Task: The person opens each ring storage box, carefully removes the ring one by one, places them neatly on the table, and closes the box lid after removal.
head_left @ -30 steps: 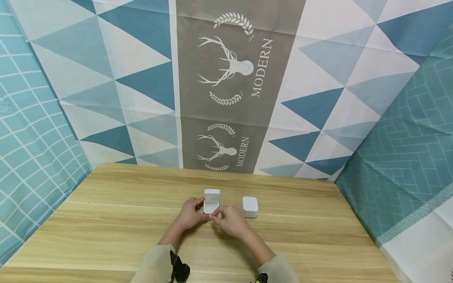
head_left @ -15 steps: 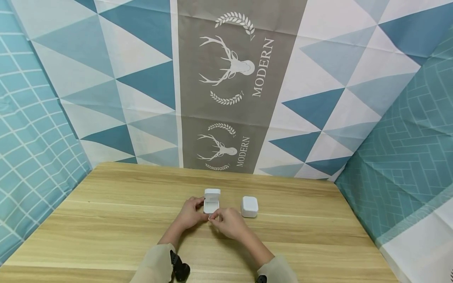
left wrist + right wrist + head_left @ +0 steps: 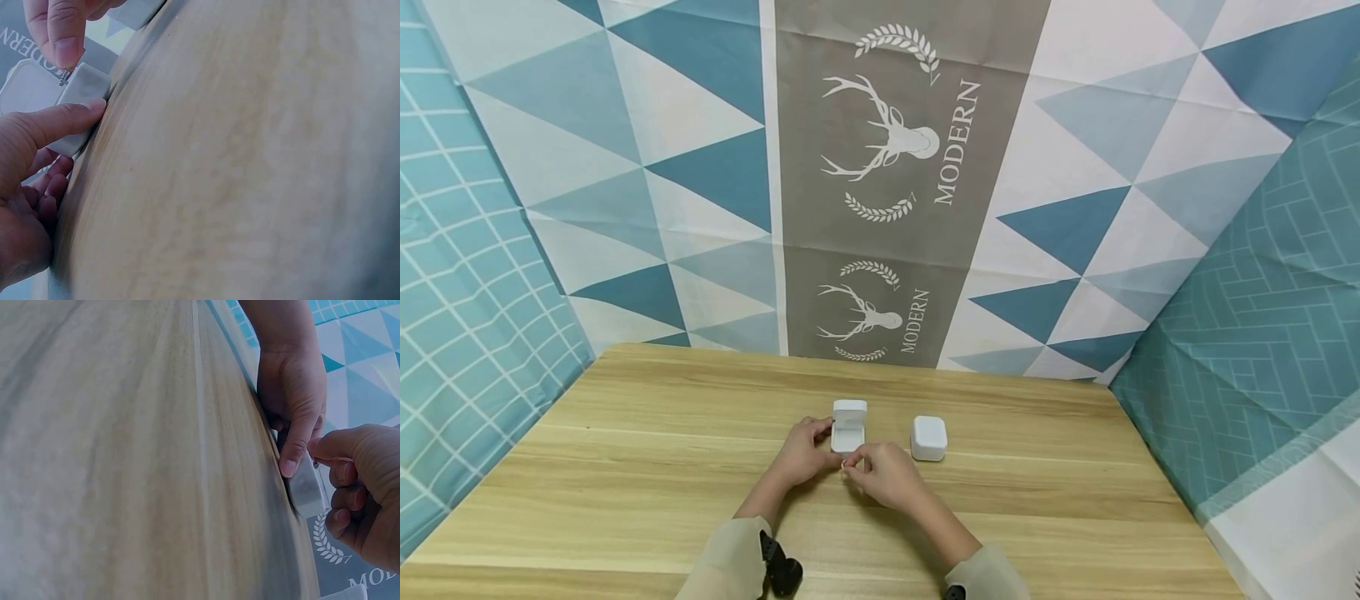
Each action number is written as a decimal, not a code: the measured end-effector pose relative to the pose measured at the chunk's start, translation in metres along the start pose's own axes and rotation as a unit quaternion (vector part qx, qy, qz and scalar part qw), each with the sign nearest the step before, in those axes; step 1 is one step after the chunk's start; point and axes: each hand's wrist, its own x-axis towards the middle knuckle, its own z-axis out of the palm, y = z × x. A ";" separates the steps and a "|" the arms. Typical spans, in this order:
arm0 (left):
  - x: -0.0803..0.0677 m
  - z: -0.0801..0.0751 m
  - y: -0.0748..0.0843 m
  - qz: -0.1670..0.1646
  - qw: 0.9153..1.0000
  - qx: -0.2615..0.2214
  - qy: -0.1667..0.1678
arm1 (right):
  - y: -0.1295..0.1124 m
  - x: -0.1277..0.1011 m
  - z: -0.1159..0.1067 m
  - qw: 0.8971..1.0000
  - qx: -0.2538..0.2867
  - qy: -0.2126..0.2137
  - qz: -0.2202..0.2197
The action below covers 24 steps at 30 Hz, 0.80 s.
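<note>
Wood grain is spread across the desk (image 3: 647,483), over which both forearms are extended toward the far edge from beige sleeves (image 3: 730,558). By the left hand (image 3: 805,454) the base of an open white jewellery box (image 3: 848,427) is gripped, the fingers set against its left side and the thumb laid across its front. The right hand (image 3: 886,473) is brought in from the opposite side, its spare fingers curled toward the palm.

The jewellery box is placed nearer the desk's far edge than the near side, its lid raised upright at the back and its pale interior exposed. Toward the right edge, a closed white box (image 3: 929,438) with rounded corners is set, untouched. Just before the open box's front, a small silvery piece of jewellery (image 3: 64,77), bead-textured, is pinched in the right fingertips; its full shape cannot be told.
</note>
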 end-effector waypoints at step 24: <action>-0.001 0.000 0.002 -0.008 1.000 0.000 -0.007 | 0.001 -0.001 0.001 1.000 -0.003 -0.008 -0.005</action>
